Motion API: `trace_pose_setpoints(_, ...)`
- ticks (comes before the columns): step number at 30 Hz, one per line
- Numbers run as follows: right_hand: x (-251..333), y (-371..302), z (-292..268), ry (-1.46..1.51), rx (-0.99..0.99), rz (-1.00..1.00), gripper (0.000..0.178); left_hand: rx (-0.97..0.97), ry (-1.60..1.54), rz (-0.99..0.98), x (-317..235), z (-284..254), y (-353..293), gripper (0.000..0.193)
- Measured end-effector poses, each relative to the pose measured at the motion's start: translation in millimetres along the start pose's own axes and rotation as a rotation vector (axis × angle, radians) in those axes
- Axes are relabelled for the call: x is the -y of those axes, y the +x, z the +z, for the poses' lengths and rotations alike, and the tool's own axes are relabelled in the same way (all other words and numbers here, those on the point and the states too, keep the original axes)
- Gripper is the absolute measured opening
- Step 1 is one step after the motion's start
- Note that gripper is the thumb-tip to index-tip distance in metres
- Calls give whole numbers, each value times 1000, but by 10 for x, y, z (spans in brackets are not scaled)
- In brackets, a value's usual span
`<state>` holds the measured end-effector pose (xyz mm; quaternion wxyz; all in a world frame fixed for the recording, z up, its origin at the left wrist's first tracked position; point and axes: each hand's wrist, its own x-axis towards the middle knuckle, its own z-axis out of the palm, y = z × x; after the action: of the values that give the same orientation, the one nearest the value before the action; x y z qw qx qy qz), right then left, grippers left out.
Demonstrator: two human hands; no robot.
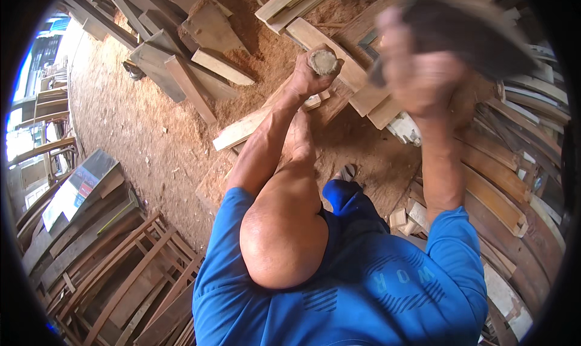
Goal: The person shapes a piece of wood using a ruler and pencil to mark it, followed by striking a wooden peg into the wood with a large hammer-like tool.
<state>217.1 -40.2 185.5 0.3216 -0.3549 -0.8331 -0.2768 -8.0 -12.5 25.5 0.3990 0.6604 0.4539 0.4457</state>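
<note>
My left hand [304,78] is closed around an upright chisel [323,62], whose round, frayed wooden handle end faces up; its blade is hidden below the fist. Under that hand lies a pale wooden board [242,130], with my bare foot by it. Raised at the upper right, my right hand [423,73] is closed on a dark, block-like mallet [469,37]. Motion smears both this hand and the mallet, so the grip's details are blurred. The mallet is apart from the chisel handle.
Sawdust and shavings cover the ground [163,140]. Offcuts and planks [175,67] lie at the upper left. Long boards [493,188] are stacked on the right, wooden frames [133,273] at the lower left. Pale beams [330,49] lie beyond my left hand.
</note>
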Motion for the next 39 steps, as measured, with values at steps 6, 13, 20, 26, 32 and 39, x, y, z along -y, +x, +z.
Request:
trace_pose_setpoints(6,271,7,168,607,714,711,28,-32,104,160,154,23,-86,20)
trace_pose_setpoints(13,227,35,-178,1054,178,860,15,-368,-20,-75,-107,27,157,18)
trace_pose_setpoints(20,178,61,-300,968,-27,847,4,-164,-57,-55,-106,-61,245,19)
trace_pose_setpoints(26,100,109,-369,928,-63,813,10,-92,-18,-83,4,-30,246,20)
trace_pose_setpoints(32,8,179,-401,927,-164,770,12,-112,-133,-71,117,-8,261,18)
trace_pose_setpoints(39,-61,286,-485,908,-175,763,9,-72,-65,-87,94,23,143,16)
